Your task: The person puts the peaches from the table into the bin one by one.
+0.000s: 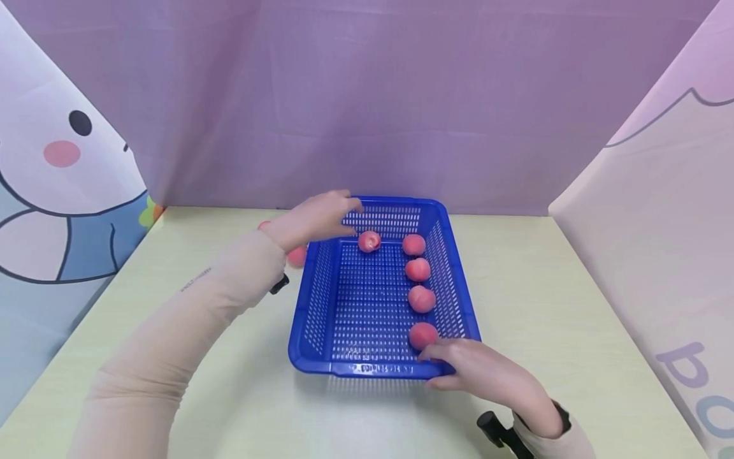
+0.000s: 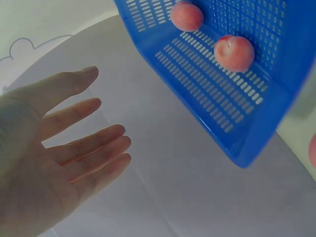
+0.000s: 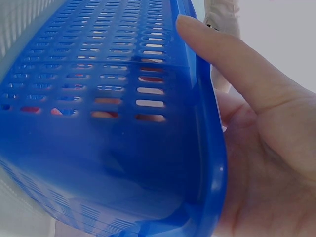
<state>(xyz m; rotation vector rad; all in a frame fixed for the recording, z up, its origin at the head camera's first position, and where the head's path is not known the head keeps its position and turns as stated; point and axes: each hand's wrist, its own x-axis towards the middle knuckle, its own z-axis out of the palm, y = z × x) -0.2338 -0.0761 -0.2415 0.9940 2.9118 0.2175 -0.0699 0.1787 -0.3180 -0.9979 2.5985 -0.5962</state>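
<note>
A blue plastic basket [image 1: 367,368] with slotted walls stands on the table. Along its right side several peaches [image 1: 421,299] lie in a row, and another peach [image 1: 369,241] is at the far end. My right hand [image 1: 478,376] grips the near right corner, with the thumb [image 3: 222,54] against the outer wall and the fingers over the rim, close by the nearest peach [image 1: 423,335]. Near the far left corner is my left hand [image 1: 315,220]; the left wrist view shows this hand [image 2: 64,153] with spread fingers, holding nothing, apart from the basket.
Two peaches lie on the table left of the basket, one peach [image 1: 297,256] beside its wall and one peach [image 1: 264,224] mostly hidden behind my left wrist. A purple cloth [image 1: 367,102] rises behind the table [image 1: 516,274]. Printed cartoon panels flank both sides.
</note>
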